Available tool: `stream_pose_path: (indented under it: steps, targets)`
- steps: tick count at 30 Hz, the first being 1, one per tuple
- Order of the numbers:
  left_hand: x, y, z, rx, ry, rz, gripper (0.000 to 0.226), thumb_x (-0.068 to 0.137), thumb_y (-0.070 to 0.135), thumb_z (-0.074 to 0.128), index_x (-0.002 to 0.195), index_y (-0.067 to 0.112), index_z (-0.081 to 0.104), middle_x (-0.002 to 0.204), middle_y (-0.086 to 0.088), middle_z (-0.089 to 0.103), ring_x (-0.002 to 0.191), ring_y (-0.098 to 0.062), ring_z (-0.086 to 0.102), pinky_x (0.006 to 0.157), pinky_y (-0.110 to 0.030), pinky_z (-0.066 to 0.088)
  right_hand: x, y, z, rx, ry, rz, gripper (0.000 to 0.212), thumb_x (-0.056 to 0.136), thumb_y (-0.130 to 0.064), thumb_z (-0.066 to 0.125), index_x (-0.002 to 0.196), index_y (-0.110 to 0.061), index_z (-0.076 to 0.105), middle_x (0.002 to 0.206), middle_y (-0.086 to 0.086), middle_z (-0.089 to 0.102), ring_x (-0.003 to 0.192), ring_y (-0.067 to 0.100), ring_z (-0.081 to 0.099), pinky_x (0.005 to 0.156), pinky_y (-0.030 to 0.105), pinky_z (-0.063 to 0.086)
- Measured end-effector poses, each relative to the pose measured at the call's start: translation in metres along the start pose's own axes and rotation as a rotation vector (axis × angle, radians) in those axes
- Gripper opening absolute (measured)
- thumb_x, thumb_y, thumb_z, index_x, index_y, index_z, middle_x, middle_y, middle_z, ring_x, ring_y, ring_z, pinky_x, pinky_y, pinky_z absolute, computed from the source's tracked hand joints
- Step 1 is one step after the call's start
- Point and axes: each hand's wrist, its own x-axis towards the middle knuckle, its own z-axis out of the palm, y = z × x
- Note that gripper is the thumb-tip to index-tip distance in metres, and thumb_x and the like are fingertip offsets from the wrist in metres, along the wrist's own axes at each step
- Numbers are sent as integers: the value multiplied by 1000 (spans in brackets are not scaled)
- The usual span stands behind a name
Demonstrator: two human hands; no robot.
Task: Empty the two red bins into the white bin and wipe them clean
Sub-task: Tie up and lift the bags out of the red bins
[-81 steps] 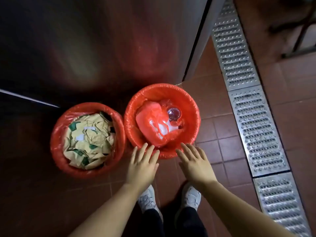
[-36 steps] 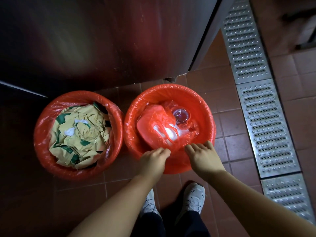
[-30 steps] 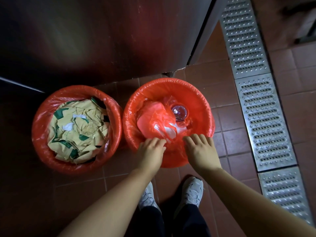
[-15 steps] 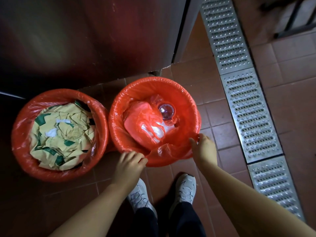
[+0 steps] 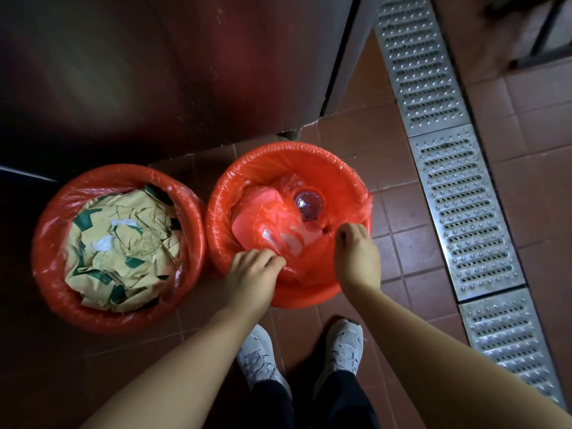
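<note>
Head view: two red bins (image 5: pixel 119 247) (image 5: pixel 289 226), both full.

Red bins (image 5: pixel 288 292); tan-green paper (image 5: pixel 120 243); white shoes (image 5: pixel 343 345).

no readable text, label or number shows anywhere.

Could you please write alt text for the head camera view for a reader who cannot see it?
Both hands, left hand and right hand, pinch the red liner at the near rim of the right red bin. Beside it the left red bin brims with crumpled paper.
</note>
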Motion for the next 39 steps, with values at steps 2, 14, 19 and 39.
stream_pose_path:
  steps: [2,14,19,39]
  targets:
    - [5,5,-1,-3,-14,34,18,76,14,76,91,23,72,88,4,64,82,-26,61,76,-39,48,-2,-12,11,-67,-112,-120,13,96,-9,51,91,-8,63,94,9,61,83,31,55,63,39,42]
    - [30,-51,-42,76,48,-148,20,90,18,64,109,13,69,108,-3,64,98,-29,57,82,-43,51,24,-21,-11,-211,-148,33,27,96,-34,57,110,-11,59,113,12,59,99,38,58,76,43,51]
    - [81,-77,-49,106,-82,-360,55,94,24,61,142,4,42,141,-10,42,128,-30,40,108,-37,36,42,-27,-22,-134,-58,210,45,95,-38,60,131,-14,48,128,12,47,111,38,55,88,51,51]
    - [121,-60,-32,-228,22,-439,21,95,10,49,104,1,64,102,-11,59,88,-19,52,67,-5,41,55,-10,-2,-126,7,280,22,94,-9,45,99,-9,67,101,13,59,90,39,58,71,33,34]
